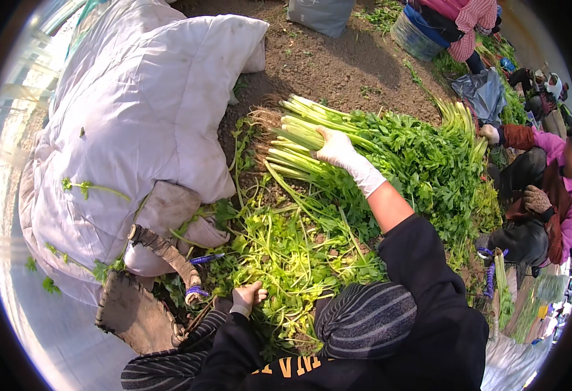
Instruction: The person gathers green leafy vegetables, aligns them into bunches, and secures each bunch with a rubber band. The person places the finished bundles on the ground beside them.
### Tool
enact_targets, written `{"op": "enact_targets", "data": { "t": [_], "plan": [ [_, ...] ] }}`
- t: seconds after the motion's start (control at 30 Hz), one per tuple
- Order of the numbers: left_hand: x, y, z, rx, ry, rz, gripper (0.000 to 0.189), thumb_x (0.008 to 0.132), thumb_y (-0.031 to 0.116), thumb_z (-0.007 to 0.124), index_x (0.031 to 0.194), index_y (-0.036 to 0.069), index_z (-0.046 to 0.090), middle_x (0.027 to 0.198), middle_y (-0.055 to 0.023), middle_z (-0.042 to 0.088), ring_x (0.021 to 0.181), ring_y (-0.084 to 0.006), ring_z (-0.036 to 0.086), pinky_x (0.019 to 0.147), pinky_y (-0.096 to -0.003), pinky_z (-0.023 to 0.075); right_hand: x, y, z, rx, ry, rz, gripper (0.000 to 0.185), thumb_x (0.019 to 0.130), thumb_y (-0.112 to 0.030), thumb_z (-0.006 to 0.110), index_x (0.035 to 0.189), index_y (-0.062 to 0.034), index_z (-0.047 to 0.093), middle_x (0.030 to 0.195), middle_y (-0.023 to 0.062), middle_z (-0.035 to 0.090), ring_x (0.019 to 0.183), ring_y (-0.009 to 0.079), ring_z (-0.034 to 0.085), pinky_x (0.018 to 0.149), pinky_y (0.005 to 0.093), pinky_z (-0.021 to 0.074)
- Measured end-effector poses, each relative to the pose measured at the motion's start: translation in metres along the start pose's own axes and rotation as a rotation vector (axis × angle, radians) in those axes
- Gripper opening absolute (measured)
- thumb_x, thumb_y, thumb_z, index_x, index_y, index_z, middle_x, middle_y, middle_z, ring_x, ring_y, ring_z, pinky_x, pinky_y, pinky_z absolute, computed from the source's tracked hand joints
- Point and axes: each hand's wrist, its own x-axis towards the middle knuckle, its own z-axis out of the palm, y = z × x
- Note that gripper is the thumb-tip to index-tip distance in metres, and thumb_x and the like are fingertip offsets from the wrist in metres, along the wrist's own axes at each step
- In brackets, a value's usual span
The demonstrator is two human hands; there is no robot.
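Observation:
My right hand (337,147), in a thin white glove, reaches out over a heap of leafy celery (413,151). Its thumb and fingers close around some pale green celery stalks (298,128) near their root end. Brown stringy roots (266,122) point away to the left. Low and near my lap, my left hand (247,295) is curled above loose yellow-green trimmings (286,244); whether anything is inside it cannot be made out. Beside it stands a curved, cloth-wrapped handle (168,254) with blue ties, next to a worn brown seat or panel (136,313).
A large white quilt (144,107) is heaped at the left. A person in pink (554,195) sits at the right, one hand (488,133) at the celery. Farther back are a grey sack (321,17), another person (466,29), a tub (418,36) and bare soil (364,63).

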Motion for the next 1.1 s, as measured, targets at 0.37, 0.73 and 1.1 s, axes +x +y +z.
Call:
{"op": "enact_targets", "data": {
  "t": [0.37,0.73,1.1],
  "plan": [
    [0.008,-0.012,-0.006,-0.012,-0.092,0.012,0.026,0.083,0.022,0.068,0.091,-0.002,0.062,0.079,-0.0132,0.069,0.055,-0.0173,0.063,0.046,-0.0236,0.0455,-0.071,0.018,-0.085,-0.079,0.163,-0.073,0.056,0.078,-0.025,0.069,0.129,-0.0149,0.048,0.095,0.0164,0.066,0.089,0.0310,0.064,0.077,0.0384,0.0517],
    [0.040,-0.019,0.002,0.054,0.068,0.276,0.017,0.085,0.010,0.062,0.087,-0.006,0.059,0.070,-0.0158,0.064,0.049,-0.0202,0.058,0.044,-0.0288,0.0462,-0.235,-0.016,-0.172,0.027,0.619,-0.263,0.043,0.077,-0.015,0.068,0.117,-0.0169,0.050,0.090,0.0148,0.066,0.085,0.0327,0.065,0.073,0.0399,0.0523],
    [-0.290,0.121,0.168,0.476,-0.531,1.601,0.079,0.076,0.012,0.074,0.142,0.003,0.030,0.138,-0.0128,0.041,0.123,-0.0217,0.041,0.100,-0.0312,0.0381,-0.392,-0.119,-0.189,0.356,1.261,-0.543,0.046,0.067,-0.011,0.076,0.107,-0.0156,0.055,0.090,0.0079,0.066,0.083,0.0242,0.068,0.074,0.0332,0.0563]
  ]
}}
